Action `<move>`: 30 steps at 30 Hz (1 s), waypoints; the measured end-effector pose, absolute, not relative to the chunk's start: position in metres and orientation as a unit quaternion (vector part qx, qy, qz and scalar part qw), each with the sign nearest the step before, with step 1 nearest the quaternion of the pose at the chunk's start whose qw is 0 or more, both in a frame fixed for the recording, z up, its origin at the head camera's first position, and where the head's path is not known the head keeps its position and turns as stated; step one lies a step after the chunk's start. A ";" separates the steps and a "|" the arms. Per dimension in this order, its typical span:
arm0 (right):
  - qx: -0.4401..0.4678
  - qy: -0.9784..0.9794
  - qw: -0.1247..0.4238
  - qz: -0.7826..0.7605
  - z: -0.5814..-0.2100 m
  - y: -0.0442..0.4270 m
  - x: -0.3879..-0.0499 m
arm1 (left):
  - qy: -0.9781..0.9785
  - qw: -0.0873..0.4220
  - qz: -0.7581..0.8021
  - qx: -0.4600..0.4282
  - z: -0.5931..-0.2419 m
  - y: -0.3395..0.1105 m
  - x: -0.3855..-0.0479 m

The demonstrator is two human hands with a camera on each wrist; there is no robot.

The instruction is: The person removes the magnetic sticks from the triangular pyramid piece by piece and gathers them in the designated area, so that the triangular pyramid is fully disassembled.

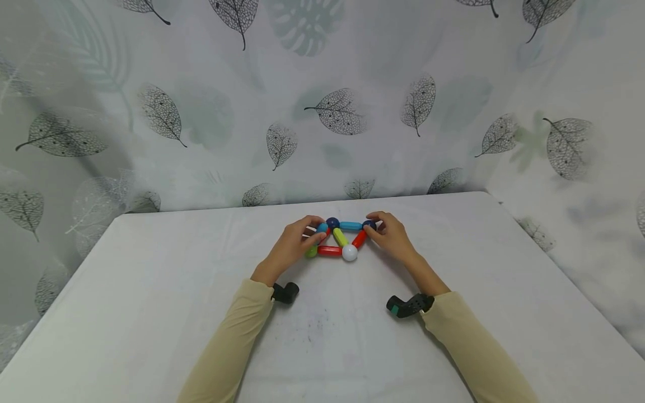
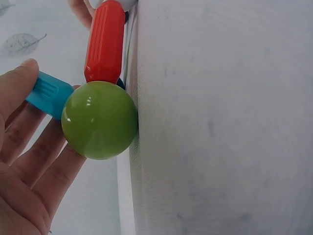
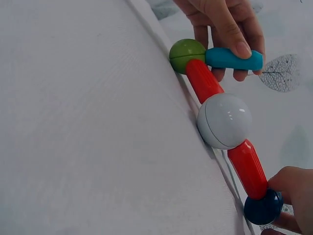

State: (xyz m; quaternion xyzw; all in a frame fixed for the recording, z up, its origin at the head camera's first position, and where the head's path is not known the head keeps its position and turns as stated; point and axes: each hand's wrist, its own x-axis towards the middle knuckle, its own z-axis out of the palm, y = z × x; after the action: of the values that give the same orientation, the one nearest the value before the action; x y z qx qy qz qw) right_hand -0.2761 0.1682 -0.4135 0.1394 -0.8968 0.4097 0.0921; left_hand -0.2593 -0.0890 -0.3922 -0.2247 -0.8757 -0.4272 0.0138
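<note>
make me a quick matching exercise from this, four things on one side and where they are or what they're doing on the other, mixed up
Column one
1. green ball
2. white ball
3. yellow-green rod
4. right hand

Column two
A. gripping a dark blue ball
B. sits between two red rods in the right wrist view
C. touches the blue rod that the left hand holds
D. runs from a pale ball to the far middle navy ball in the head view

Right pairs: 1-C, 2-B, 3-D, 4-A
</note>
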 end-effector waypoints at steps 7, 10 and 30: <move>0.161 -0.899 0.108 0.392 -0.411 0.164 -0.276 | -0.872 0.010 -0.431 -0.231 -0.393 -0.090 -0.260; 0.165 -0.899 0.109 0.391 -0.410 0.163 -0.275 | -0.866 0.005 -0.438 -0.241 -0.393 -0.092 -0.262; 0.170 -0.894 0.092 0.404 -0.414 0.168 -0.275 | -0.843 0.014 -0.458 -0.281 -0.383 -0.132 -0.261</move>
State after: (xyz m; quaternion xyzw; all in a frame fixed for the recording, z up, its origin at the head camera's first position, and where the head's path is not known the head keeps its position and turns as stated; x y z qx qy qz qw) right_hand -0.2751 0.1680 -0.4137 0.1697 -0.8942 0.4039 0.0923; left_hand -0.2613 -0.1324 -0.3832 -0.2810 -0.8433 -0.4580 0.0142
